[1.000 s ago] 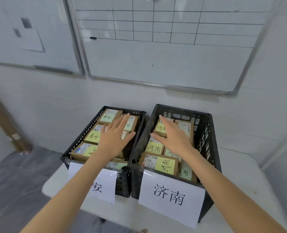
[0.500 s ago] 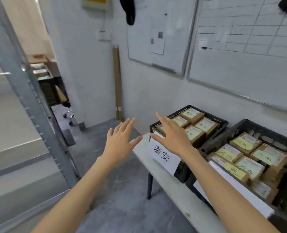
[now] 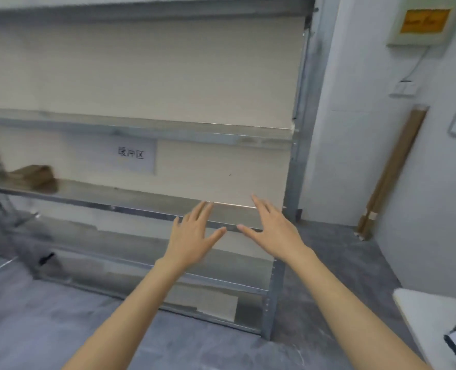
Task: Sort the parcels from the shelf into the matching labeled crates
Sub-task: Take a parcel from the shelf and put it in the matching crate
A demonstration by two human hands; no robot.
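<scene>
You're holding left hand (image 3: 192, 237) and right hand (image 3: 273, 233) out flat before the shelf (image 3: 141, 198), fingers spread apart, gripping nothing. Parcels (image 3: 33, 174) (blurry) are sitting on its middle level, far left, well apart from both hands.

- Our left hand (image 3: 192, 237) and right hand (image 3: 276, 232) side by side, before the shelf (image 3: 141, 197).
- Parcels (image 3: 33, 174) on it, far left.
- Table (image 3: 422, 311) to our right.
</scene>
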